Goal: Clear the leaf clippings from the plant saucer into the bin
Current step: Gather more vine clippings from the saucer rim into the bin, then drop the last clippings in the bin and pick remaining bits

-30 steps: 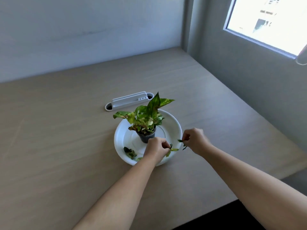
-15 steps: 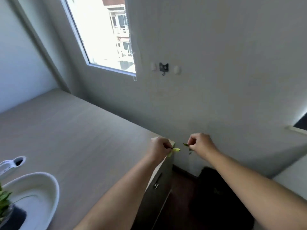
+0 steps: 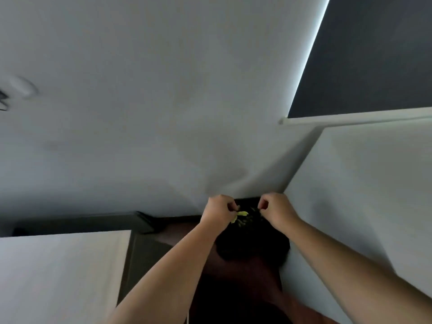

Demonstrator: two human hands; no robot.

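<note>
Two bare forearms enter from the bottom edge and converge toward the middle of the view. Lower left: corner of a pale wood-grain tabletop (image 3: 58, 277). Right: a plain white vertical panel (image 3: 364, 206). Reddish-brown floor (image 3: 243, 270) shows in the gap between them.

On that floor, against the white panel, stands a black open-topped bin (image 3: 254, 244); small pale flecks are visible inside near its far rim, too small to identify.

Left hand (image 3: 221, 212) – fingers curled in, thumb and forefinger pinched on a yellow-green leaf clipping (image 3: 242, 213). The clipping projects rightward from the fingertips and hangs directly over the bin opening, not touching the bin.

Right hand (image 3: 275, 210) – also over the bin, near the left hand but apart from it. Fingers curled, thumb and forefinger tips brought together. Anything between them is lost against the dark bin interior; cannot tell whether it holds a clipping.

Behind: a flat grey wall (image 3: 163, 113), a blurred round white fitting (image 3: 23, 87) at far left, and a dark rectangular blind (image 3: 374, 54) at upper right with a bright strip down its left edge.
</note>
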